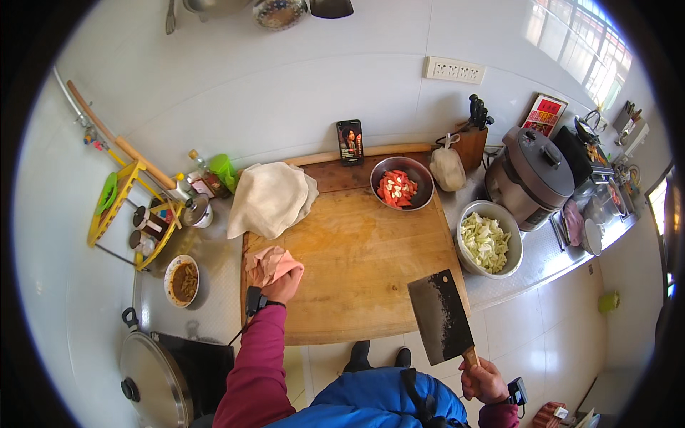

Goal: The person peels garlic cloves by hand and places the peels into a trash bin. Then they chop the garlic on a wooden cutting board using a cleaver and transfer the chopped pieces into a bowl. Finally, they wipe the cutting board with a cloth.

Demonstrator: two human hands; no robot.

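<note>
My left hand [285, 287] grips a pink cloth [267, 263] on the left part of a large wooden cutting board [353, 267]. In my right hand [484, 381] is the wooden handle of a cleaver [440, 315]. Its broad dark blade points up and away from me, over the board's near right corner. A metal bowl [379, 187] of cut red pieces topped with white slices, perhaps tomato and garlic, stands at the board's far right. A beige cloth [273, 198] lies heaped at the far left corner.
Right of the board are a basin [516, 262] of chopped cabbage, an electric pressure cooker [530, 171] and a knife block [470, 147]. A phone [350, 143] leans at the back. To the left are a bowl of brown food [182, 281], a yellow rack [115, 203] and a lidded pan [155, 380].
</note>
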